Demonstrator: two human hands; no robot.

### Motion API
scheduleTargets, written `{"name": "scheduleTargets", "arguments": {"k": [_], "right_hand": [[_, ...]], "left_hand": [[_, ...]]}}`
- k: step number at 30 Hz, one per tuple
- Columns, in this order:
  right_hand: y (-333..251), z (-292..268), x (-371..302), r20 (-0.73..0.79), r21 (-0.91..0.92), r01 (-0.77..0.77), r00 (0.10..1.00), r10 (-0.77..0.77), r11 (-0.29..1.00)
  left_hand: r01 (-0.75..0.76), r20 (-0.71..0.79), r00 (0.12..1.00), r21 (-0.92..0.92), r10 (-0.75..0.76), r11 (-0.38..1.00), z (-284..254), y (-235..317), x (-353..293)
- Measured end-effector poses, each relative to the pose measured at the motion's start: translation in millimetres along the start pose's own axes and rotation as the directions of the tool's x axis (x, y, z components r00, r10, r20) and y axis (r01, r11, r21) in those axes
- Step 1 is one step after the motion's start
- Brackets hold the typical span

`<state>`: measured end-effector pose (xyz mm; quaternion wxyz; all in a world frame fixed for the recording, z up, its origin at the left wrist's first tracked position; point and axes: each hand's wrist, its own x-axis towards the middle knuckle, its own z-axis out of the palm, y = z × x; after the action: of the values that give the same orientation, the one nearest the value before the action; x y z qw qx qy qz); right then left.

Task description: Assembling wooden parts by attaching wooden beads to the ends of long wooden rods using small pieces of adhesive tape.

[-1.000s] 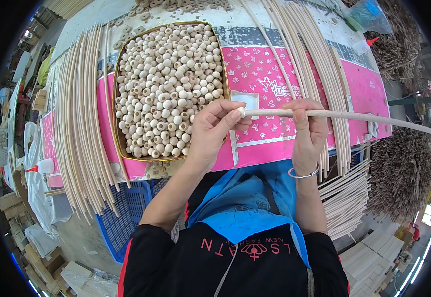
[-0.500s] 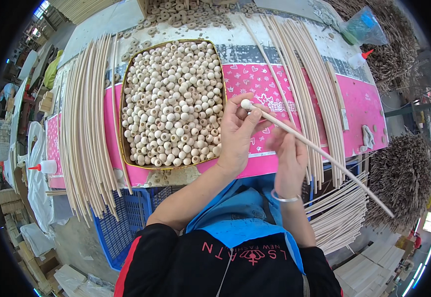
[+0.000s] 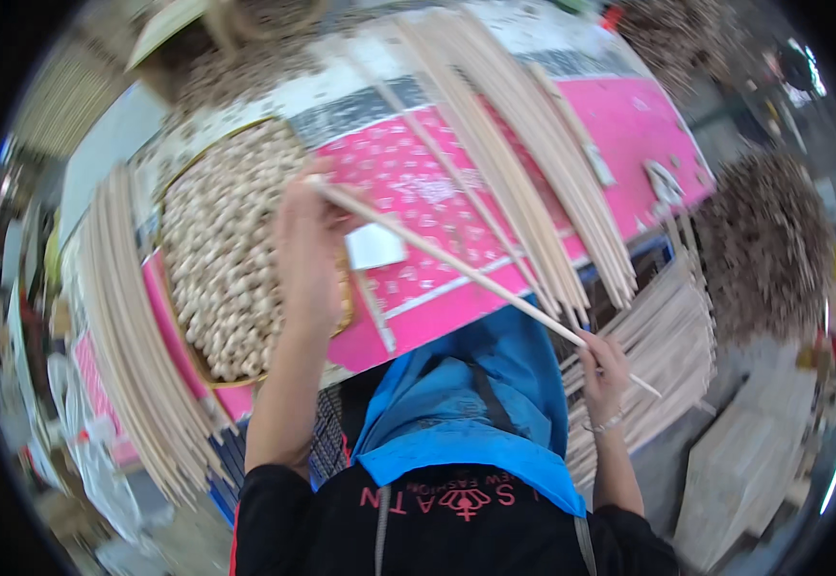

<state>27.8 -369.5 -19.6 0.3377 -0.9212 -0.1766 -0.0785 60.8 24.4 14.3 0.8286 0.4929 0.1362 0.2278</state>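
A long pale wooden stick (image 3: 475, 276) slants across in front of me from upper left to lower right. My left hand (image 3: 306, 245) is closed around its upper end, beside the tray of beads; motion blur hides the fingertips and whether a bead caps that end. Lower down, my right hand (image 3: 606, 371) grips the stick close to its other end, which pokes out past the fingers. The yellow-rimmed tray (image 3: 187, 348) to the left is filled with small round wooden beads (image 3: 226, 259), partly covered by my left hand and forearm.
Bundles of wooden sticks lie on the table at left (image 3: 130, 336) and right (image 3: 495, 134). A white rectangular piece (image 3: 375, 247) rests on the pink cover (image 3: 437, 300). More sticks (image 3: 648, 355) are stacked beyond the right edge, near a dark brown bundle (image 3: 768, 250).
My right hand has slid down and right along the stick to its lower end. My left hand has moved left, toward the beads. The whole view has turned and blurred.
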Motion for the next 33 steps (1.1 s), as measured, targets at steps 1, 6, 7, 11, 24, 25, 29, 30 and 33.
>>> {"name": "scheduleTargets", "arguments": {"k": [1,6,7,11,24,25,29,30,33], "right_hand": [[1,4,-6,-0.029,-0.028,0.001,1.000,-0.001,1.000],[3,12,-22,0.024,0.153,-0.105,0.994,0.102,0.983],[5,14,-24,0.009,0.220,-0.084,0.996,0.084,0.972],[17,25,-36,0.008,0.235,-0.165,0.986,0.168,0.958],[36,42,-63,-0.164,0.335,-0.324,0.905,0.393,0.885],[35,41,-64,-0.161,0.331,-0.343,0.898,0.411,0.879],[38,35,-72,-0.057,0.571,-0.356,0.882,0.469,0.739],[45,35,-77,-0.020,0.697,-0.324,0.883,0.468,0.640],[110,32,-102,-0.247,0.679,-0.457,0.595,0.765,0.574]], "left_hand": [[-0.030,-0.023,0.999,0.022,0.031,0.999,5,-4,3],[-0.001,0.009,1.000,0.026,0.001,1.000,23,-7,17],[0.012,0.052,0.999,0.050,-0.014,0.999,28,-7,19],[0.109,0.153,0.982,-0.002,-0.107,0.994,47,-15,23],[0.071,0.167,0.983,0.015,-0.072,0.997,88,-47,42],[0.055,0.188,0.981,-0.016,-0.051,0.998,95,-48,41],[-0.122,0.209,0.974,0.173,0.085,0.977,126,-46,41],[-0.135,0.338,0.939,0.186,0.066,0.973,132,-45,38],[-0.078,0.382,0.924,0.275,-0.034,0.958,140,-49,15]]}}
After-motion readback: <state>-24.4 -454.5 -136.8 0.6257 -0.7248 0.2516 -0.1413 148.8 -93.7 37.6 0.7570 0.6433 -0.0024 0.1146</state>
